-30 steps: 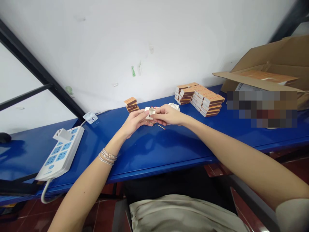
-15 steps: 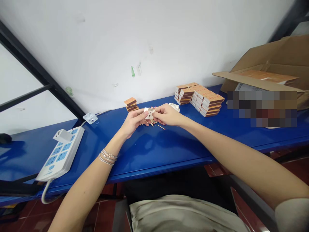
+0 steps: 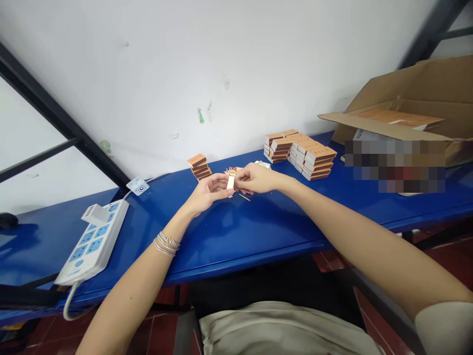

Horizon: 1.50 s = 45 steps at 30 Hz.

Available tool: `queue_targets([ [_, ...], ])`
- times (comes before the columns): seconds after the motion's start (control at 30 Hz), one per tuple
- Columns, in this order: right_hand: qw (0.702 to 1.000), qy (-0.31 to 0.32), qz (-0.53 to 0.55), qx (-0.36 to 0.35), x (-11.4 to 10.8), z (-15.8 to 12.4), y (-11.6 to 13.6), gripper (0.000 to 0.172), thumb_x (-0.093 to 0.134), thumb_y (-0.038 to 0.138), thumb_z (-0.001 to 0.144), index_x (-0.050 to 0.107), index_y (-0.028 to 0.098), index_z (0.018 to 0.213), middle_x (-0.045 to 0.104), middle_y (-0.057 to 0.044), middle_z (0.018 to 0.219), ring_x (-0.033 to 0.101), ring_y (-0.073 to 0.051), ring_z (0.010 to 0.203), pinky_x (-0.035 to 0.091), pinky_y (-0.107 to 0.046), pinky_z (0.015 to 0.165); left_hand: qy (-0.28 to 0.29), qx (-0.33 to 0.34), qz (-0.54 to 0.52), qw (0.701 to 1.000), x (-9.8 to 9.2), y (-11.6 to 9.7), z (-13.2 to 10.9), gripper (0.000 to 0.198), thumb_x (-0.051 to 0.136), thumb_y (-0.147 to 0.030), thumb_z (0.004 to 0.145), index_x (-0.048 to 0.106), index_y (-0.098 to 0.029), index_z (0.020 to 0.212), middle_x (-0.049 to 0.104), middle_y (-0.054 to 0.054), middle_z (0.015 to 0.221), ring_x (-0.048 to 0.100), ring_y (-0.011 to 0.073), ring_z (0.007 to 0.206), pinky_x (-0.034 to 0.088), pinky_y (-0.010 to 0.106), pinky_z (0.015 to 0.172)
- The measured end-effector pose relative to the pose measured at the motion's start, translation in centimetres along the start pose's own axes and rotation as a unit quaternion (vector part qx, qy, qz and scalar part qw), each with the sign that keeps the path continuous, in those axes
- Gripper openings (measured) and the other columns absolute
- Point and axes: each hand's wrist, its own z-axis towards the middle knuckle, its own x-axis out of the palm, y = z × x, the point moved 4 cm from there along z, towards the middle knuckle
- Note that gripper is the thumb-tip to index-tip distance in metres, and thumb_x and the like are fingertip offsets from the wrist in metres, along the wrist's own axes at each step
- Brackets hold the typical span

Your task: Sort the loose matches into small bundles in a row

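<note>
White wall (image 3: 236, 59): fills the whole background, scuffed, with scraps of green and pale tape stuck to it.
Blue tabletop (image 3: 240, 241): glossy, running right across below the wall, and everything is happening near its middle.
Cardboard carton (image 3: 391, 93): far right, flaps spread, something orange showing inside.
White power strip (image 3: 90, 246): over at the left, lying slantwise, a charger (image 3: 98, 215) plugged in on top.
Large matchbox stack (image 3: 303, 153): right of the hands, several columns deep, orange faces up.
Right hand (image 3: 260, 177): reaching in from the right, back of the hand up, fingers curled together at the tray's right side; they cover their own tips, so I cannot tell whether they grip it.
Left hand (image 3: 205, 195): coming up from the lower left, bracelets (image 3: 167, 243) on the wrist, thumb stretched across the near end and fingers curved behind; it has the tray pinched.
Small matchbox stack (image 3: 199, 166): just beyond the left hand, a bit askew.
White matchbox tray (image 3: 230, 182): here it is, between both hands, above the tabletop; narrow side showing, long axis pointing away toward the wall, far end leaning slightly right.
Match pile (image 3: 232, 171): loose, red-tipped, right behind the tray.
Single match (image 3: 244, 197): alone on the blue, red head aimed right and nearer the person.
</note>
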Motion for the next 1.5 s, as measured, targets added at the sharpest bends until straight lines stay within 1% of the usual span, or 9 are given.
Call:
queue_targets([
  [0.2,0.997,-0.056,-0.059,-0.012,-2.3,-0.3,0.0,0.027,0.074,0.026,0.067,0.074,0.017,0.092,0.069,-0.001,0.072,0.057,-0.01,0.058,0.04,-0.022,0.057,-0.041,0.027,0.047,0.998,-0.1,0.1,0.3,0.039,0.082,-0.029,0.064,0.068,-0.014,0.097,0.071,0.008,0.094,0.064,0.0177,0.082,0.049,0.032,0.077],
  [0.43,0.99,-0.096,-0.065,-0.08,-1.5,-0.3,0.7,0.077,0.085,0.027,0.054,0.059,0.022,0.126,0.067,-0.007,0.113,0.063,-0.016,0.082,0.048,-0.028,0.073,-0.072,-0.011,-0.069,0.995,-0.4,0.6,0.3,0.04,0.083,-0.025,0.064,0.069,-0.014,0.1,0.072,0.008,0.1,0.066,0.0179,0.09,0.049,0.033,0.086],
  [0.57,0.978,-0.138,-0.051,-0.151,-0.8,-0.1,1.5,0.047,0.078,0.029,0.068,0.066,0.021,0.112,0.066,-0.007,0.116,0.061,-0.018,0.098,0.047,-0.03,0.082,-0.058,-0.003,-0.101,0.993,-0.4,0.2,0.4,0.04,0.08,-0.031,0.069,0.068,-0.014,0.103,0.072,0.011,0.105,0.067,0.021,0.095,0.05,0.038,0.09],
  [0.67,0.982,-0.144,-0.039,-0.112,-1.2,-0.1,1.3,0.039,0.076,0.037,0.07,0.069,0.019,0.104,0.07,-0.007,0.102,0.063,-0.018,0.089,0.047,-0.029,0.076,-0.089,0.047,0.033,0.994,-1.4,-0.7,0.2,0.046,0.075,-0.04,0.074,0.067,-0.013,0.11,0.072,0.014,0.107,0.068,0.023,0.096,0.051,0.038,0.088],
  [0.8,0.994,-0.088,-0.041,-0.041,-1.6,-0.5,1.1,0.051,0.08,0.046,0.063,0.071,0.016,0.102,0.07,-0.005,0.082,0.061,-0.015,0.071,0.045,-0.027,0.066,-0.212,0.137,0.313,0.916,-3.5,-2.4,-0.7,0.036,0.068,-0.043,0.079,0.071,-0.015,0.101,0.075,0.01,0.092,0.068,0.02,0.081,0.051,0.032,0.078],
  [1.07,0.988,0.084,-0.117,-0.062,1.9,-0.4,1.5,0.051,0.081,0.049,0.06,0.074,0.019,0.1,0.07,-0.002,0.081,0.056,-0.013,0.064,0.039,-0.024,0.058,-0.202,0.1,0.478,0.849,-4.7,-2.2,-0.7,0.031,0.057,-0.042,0.084,0.075,-0.017,0.082,0.071,0.005,0.065,0.061,0.018,0.055,0.043,0.029,0.057],
  [1.23,0.984,-0.081,-0.158,-0.023,-1.7,-0.3,0.8,0.032,0.07,0.044,0.075,0.075,0.017,0.091,0.072,-0.006,0.084,0.061,-0.016,0.072,0.044,-0.028,0.066,-0.155,0.051,0.522,0.837,-5.1,-1.5,-0.3,0.028,0.058,-0.041,0.083,0.075,-0.02,0.079,0.073,0.006,0.071,0.064,0.0212,0.063,0.043,0.032,0.062],
  [1.4,0.933,-0.26,-0.246,0.04,-6.3,-1.4,-0.3,0.024,0.068,0.033,0.078,0.073,0.016,0.094,0.071,-0.01,0.093,0.063,-0.023,0.087,0.049,-0.036,0.078,-0.063,-0.005,0.516,0.854,-4.3,-0.5,-0.1,0.028,0.057,-0.04,0.083,0.075,-0.019,0.081,0.071,0.004,0.066,0.062,0.0165,0.06,0.043,0.028,0.06],
  [1.5,0.921,-0.277,-0.261,0.087,-7.5,-1.9,-1.6,0.032,0.07,0.035,0.076,0.071,0.016,0.102,0.07,-0.011,0.098,0.064,-0.026,0.09,0.051,-0.04,0.08,-0.019,-0.006,0.477,0.879,-3.3,-0.3,-0.2,0.028,0.059,-0.041,0.083,0.076,-0.019,0.085,0.069,0.002,0.064,0.058,0.0137,0.056,0.041,0.026,0.057],
])
